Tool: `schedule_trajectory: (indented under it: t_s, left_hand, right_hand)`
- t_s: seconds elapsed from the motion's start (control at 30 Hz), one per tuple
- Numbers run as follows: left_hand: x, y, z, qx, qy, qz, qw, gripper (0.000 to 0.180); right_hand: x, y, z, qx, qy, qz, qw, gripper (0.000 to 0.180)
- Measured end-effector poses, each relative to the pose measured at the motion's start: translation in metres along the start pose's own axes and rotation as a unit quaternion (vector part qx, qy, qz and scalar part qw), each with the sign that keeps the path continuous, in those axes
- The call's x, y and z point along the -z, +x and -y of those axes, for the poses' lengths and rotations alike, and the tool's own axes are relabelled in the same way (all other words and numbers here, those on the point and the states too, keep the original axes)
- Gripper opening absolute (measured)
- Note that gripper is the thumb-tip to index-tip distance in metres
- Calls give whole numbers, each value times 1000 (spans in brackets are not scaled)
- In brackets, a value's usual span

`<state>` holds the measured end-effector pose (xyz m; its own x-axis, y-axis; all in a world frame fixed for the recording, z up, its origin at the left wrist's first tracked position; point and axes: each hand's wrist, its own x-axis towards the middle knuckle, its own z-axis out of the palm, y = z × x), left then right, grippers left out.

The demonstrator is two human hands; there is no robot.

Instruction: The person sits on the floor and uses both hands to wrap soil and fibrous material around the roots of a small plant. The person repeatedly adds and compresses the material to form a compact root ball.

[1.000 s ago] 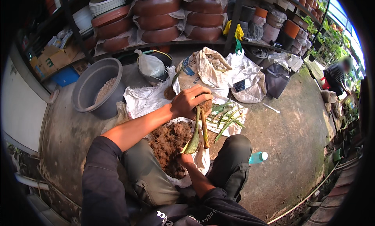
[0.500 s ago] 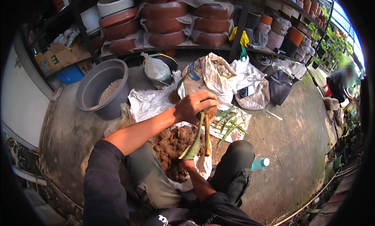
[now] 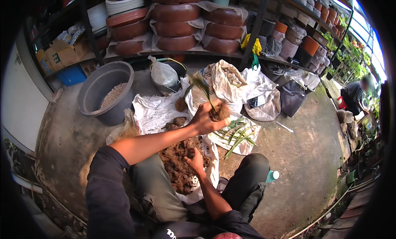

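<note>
Rooted plant [image 3: 221, 111]: mid-scene, raised in left hand [image 3: 206, 119], fingers clamped round root end; leaves [image 3: 201, 83] point far and left. Judged light, roots springy and crumbly, leaves stiffish but easily creased; best hold at root end. Nearer: right hand [image 3: 196, 160] at fibre heap [image 3: 175, 169]; cannot tell whether fingers pinch fibre. Surface: blotchy concrete floor [image 3: 305, 169]; teal bottle [image 3: 271, 176] near right. Farther: grey tub [image 3: 113, 118] left, open sack [image 3: 232, 87] middle, brown pots [image 3: 177, 29] stacked on shelf frame [image 3: 255, 26].

Dark sleeves [image 3: 109, 189] accompany greenish-grey trousers [image 3: 154, 189].
</note>
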<state>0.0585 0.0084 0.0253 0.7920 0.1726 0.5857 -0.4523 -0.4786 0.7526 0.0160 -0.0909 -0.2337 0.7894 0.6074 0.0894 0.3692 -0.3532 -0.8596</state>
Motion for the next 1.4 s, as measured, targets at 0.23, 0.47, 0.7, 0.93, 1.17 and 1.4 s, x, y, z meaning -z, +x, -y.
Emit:
schedule_trajectory:
  t_s: [0.23, 0.47, 0.7, 0.93, 1.17, 1.4]
  left_hand:
    - [9, -24, -9, 515, -315, -202, 771, 33]
    - [31, -27, -24, 479, -370, -150, 782, 27]
    - [56, -37, -17, 556, -334, -261, 715, 35]
    - [57, -43, -37, 611, -287, -197, 711, 39]
    - [52, -38, -35, 603, -326, -77, 724, 36]
    - [33, -38, -12, 564, -331, -47, 755, 41]
  right_hand:
    - [107, 27, 141, 204, -194, 442, 852, 31]
    - [180, 57, 150, 318, -52, 411, 853, 47]
    - [191, 59, 145, 48, 161, 315, 934, 48]
    - [183, 71, 148, 61, 144, 244, 957, 51]
    - [177, 85, 144, 100, 93, 198, 971, 51]
    - [198, 96, 163, 196, 35, 153, 968, 56]
